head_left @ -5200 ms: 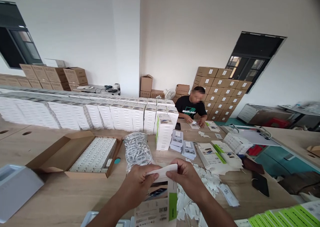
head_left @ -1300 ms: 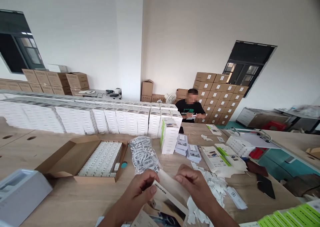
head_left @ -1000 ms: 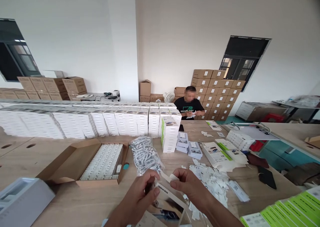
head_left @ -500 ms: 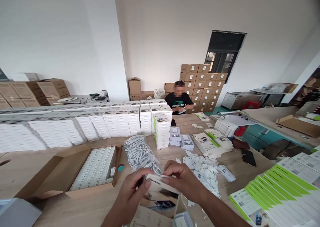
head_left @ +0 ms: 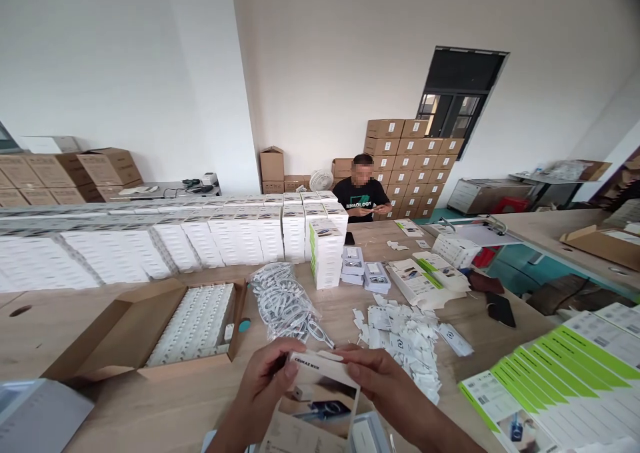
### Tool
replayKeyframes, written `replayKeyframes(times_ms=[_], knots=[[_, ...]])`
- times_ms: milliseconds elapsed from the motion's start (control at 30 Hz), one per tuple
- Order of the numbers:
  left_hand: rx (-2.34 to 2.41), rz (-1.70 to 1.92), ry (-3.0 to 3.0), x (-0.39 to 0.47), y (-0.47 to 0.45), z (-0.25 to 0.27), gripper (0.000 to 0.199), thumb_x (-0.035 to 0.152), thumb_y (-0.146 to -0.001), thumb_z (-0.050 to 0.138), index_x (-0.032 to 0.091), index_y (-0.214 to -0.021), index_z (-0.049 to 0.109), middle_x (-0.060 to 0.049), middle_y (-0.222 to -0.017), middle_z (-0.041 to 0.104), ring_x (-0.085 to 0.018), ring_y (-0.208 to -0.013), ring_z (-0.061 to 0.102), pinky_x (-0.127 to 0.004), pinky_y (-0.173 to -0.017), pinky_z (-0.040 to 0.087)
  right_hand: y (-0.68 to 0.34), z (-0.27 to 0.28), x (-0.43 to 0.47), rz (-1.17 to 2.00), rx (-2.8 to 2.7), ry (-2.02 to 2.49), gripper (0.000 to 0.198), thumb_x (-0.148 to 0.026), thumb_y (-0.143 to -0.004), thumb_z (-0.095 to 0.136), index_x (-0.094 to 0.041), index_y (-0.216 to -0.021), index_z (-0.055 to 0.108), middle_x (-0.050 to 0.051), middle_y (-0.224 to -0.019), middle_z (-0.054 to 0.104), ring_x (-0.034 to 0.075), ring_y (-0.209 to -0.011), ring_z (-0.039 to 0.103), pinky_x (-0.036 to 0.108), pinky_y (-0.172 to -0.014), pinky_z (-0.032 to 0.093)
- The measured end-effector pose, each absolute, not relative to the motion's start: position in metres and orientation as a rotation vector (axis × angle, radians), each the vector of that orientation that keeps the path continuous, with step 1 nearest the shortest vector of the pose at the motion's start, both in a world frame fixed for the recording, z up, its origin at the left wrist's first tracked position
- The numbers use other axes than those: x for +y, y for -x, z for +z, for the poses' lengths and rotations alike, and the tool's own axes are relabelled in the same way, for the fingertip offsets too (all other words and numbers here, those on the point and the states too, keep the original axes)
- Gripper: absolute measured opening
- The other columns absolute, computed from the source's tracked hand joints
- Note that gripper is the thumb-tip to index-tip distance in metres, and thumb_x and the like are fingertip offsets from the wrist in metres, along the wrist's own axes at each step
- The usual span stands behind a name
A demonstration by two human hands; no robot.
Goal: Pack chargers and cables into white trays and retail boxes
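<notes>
Printed carton (head_left: 327, 400) was held over table (head_left: 160, 410) | top left corner was pinched by left hand (head_left: 265, 383) | top right edge was pinched by right hand (head_left: 385, 380) | paper scraps (head_left: 405, 333) were piled near right hand

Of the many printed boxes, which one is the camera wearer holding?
The box between the left hand and right hand, picture facing the camera. Neither hand touches the stacked boxes or the fanned boxes.
</notes>
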State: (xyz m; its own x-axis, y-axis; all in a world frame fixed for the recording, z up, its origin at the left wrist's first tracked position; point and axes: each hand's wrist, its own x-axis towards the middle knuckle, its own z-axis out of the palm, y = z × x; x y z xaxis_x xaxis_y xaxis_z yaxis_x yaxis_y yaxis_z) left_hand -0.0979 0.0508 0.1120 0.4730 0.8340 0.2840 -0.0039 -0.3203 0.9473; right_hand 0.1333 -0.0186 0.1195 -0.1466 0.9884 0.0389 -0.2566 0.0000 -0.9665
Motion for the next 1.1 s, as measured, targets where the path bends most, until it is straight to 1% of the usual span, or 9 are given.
replayKeyframes(times_ms=[100,233,333,433,600,800,867,1000,1100], knots=[[0.732,1.033,-1.611,0.051,0.093,0.112,0.025,0.038,-0.089,0.055,0.021,-0.104,0.063,-0.004,-0.089,0.061,-0.016,-0.076,0.054,-0.024,-0.064,0.044,-0.135,0.125,-0.022,1.361,-1.227,0.984,0.028,-0.041,-0.088,0.06,-0.026,-0.109,0.073,0.007,-0.117,0.063,0.027,-0.11,0.058,0.043,-0.1,0.043],[0.765,1.062,-1.555,0.049,0.089,0.111,0.024,0.038,-0.09,0.052,0.021,-0.103,0.061,-0.001,-0.08,0.058,-0.013,-0.065,0.05,-0.023,-0.059,0.041,-0.129,0.125,-0.036,0.906,-1.542,1.026,0.034,-0.035,-0.092,0.053,-0.035,-0.125,0.061,0.006,-0.131,0.055,0.025,-0.122,0.05,0.039,-0.103,0.041],[0.749,0.995,-1.841,0.047,0.093,0.116,0.021,0.033,-0.091,0.05,0.021,-0.104,0.061,-0.003,-0.084,0.061,-0.014,-0.067,0.052,-0.025,-0.06,0.042,-0.127,0.119,-0.04,0.722,-1.59,1.125,0.035,-0.033,-0.089,0.059,-0.033,-0.124,0.061,0.008,-0.121,0.059,0.024,-0.111,0.056,0.036,-0.096,0.046],[0.596,0.843,-2.292,0.045,0.098,0.127,0.022,0.022,-0.088,0.052,0.022,-0.109,0.06,-0.006,-0.086,0.064,-0.017,-0.074,0.056,-0.029,-0.068,0.042,-0.13,0.124,-0.034,0.863,-1.543,1.221,0.033,-0.04,-0.084,0.064,-0.028,-0.116,0.066,0.007,-0.099,0.063,0.022,-0.091,0.06,0.032,-0.083,0.049],[0.517,0.747,-2.568,0.044,0.103,0.137,0.031,0.018,-0.085,0.053,0.024,-0.115,0.058,-0.008,-0.086,0.066,-0.02,-0.076,0.058,-0.031,-0.068,0.041,-0.129,0.139,-0.021,1.478,-1.234,1.068,0.033,-0.051,-0.078,0.068,-0.019,-0.084,0.071,0.002,-0.078,0.061,0.016,-0.071,0.056,0.027,-0.063,0.043],[0.557,0.823,-2.397,0.045,0.098,0.12,0.025,0.017,-0.085,0.054,0.023,-0.108,0.058,-0.005,-0.082,0.063,-0.016,-0.069,0.055,-0.027,-0.064,0.04,-0.124,0.109,-0.005,1.545,-1.059,1.075,0.036,-0.05,-0.07,0.077,-0.016,-0.074,0.066,-0.002,-0.066,0.057,0.011,-0.061,0.048,0.024,-0.057,0.036],[0.667,0.861,-2.26,0.048,0.095,0.112,0.019,0.022,-0.087,0.053,0.022,-0.105,0.06,-0.004,-0.082,0.063,-0.015,-0.068,0.055,-0.026,-0.063,0.04,-0.128,0.099,0.003,1.605,-1.024,1.065,0.038,-0.052,-0.072,0.074,-0.015,-0.076,0.067,-0.001,-0.068,0.06,0.012,-0.062,0.051,0.025,-0.059,0.04],[1.033,1.033,-1.787,0.054,0.09,0.098,0.024,0.037,-0.09,0.049,0.021,-0.105,0.059,0.001,-0.069,0.054,-0.014,-0.06,0.048,-0.024,-0.056,0.039,-0.137,0.086,0.01,1.496,-1.023,0.993,0.041,-0.048,-0.079,0.069,-0.022,-0.11,0.065,0.004,-0.097,0.068,0.02,-0.09,0.061,0.033,-0.079,0.048],[1.106,1.077,-1.591,0.055,0.087,0.092,0.029,0.044,-0.09,0.049,0.021,-0.106,0.057,0.005,-0.062,0.043,-0.012,-0.056,0.041,-0.024,-0.054,0.037,-0.137,0.079,0.007,1.342,-1.061,1.007,0.037,-0.042,-0.082,0.068,-0.025,-0.114,0.063,0.004,-0.104,0.066,0.019,-0.095,0.059,0.033,-0.082,0.047]])
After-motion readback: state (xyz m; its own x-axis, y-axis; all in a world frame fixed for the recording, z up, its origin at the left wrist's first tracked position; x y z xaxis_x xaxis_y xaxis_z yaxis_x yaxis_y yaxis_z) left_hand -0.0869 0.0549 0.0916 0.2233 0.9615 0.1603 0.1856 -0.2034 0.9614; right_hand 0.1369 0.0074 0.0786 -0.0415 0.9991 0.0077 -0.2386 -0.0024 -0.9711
